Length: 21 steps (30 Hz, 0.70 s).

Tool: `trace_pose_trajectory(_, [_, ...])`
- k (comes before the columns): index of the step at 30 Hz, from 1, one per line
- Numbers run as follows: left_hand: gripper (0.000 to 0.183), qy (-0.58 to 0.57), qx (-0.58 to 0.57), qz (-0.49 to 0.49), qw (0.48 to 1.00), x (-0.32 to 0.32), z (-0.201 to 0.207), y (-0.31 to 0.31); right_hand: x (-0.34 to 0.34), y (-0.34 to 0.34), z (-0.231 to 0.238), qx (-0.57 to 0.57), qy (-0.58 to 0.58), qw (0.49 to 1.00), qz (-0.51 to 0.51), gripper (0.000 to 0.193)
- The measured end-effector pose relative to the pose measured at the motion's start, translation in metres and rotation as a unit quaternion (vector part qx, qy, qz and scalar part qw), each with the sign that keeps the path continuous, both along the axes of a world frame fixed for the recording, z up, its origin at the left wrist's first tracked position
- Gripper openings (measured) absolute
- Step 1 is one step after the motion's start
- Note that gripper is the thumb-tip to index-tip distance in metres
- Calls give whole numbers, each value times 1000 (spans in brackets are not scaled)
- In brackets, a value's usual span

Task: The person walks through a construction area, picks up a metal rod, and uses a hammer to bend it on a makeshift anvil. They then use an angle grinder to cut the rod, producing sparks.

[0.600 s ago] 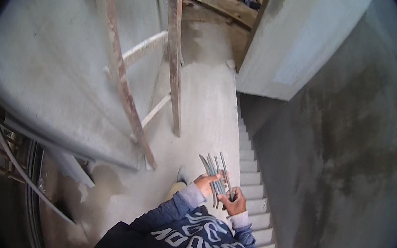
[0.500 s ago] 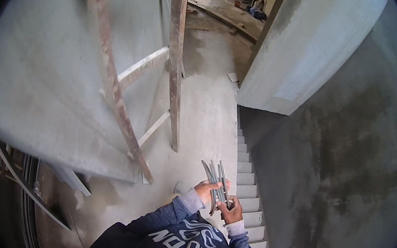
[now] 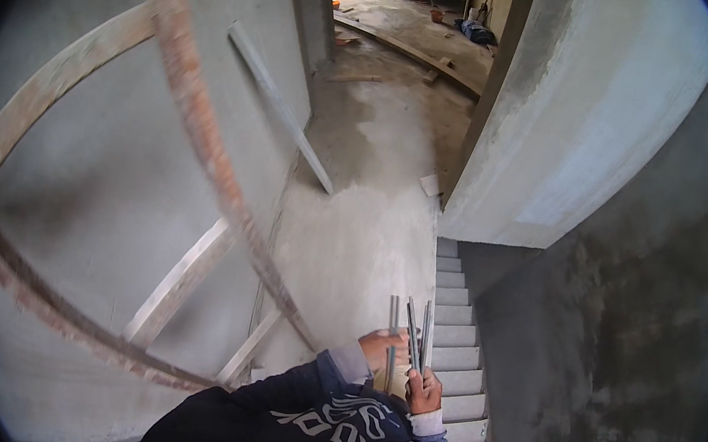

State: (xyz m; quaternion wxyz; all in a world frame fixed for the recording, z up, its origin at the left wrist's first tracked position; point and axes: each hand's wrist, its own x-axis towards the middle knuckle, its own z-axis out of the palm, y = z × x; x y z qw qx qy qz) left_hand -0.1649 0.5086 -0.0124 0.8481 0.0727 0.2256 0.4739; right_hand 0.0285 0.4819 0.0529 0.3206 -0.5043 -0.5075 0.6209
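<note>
In front of my body, low in the head view, both hands are closed on several thin grey metal rods. My left hand (image 3: 380, 349) grips a pair of upright rods (image 3: 394, 311), whose lower ends run down past my fingers. Just right of it and slightly lower, my right hand (image 3: 424, 392) has its fingers around a dark grey rod (image 3: 414, 333), tilted a little. More rods (image 3: 427, 325) stand close beside that one, above the right hand. My fingers hide the middles of the rods, so how they are split between the hands is partly unclear.
A worn wooden ladder (image 3: 194, 129) leans at the left wall. Beyond it, a grey bar (image 3: 279, 108) rests against the same wall. To the right, stairs (image 3: 456, 337) drop beside the walkway edge, under a concrete slab (image 3: 595, 135). A long plank (image 3: 408, 53) lies farther ahead.
The ladder has shifted nearer and to the left in view, and the doorway ahead shows more. My hands have moved apart slightly, with the rods now spread between them rather than bunched.
</note>
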Motion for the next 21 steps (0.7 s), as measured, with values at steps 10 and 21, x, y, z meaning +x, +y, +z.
trace_pose_trajectory(10, [63,60,-41,289,954,-191,35,230,-71,319,60,15,-16,997,73,28])
trace_pose_trajectory(21, [67,345,-49,217,912,-427,9,485,-186,584,-180,132,-379,914,68,46])
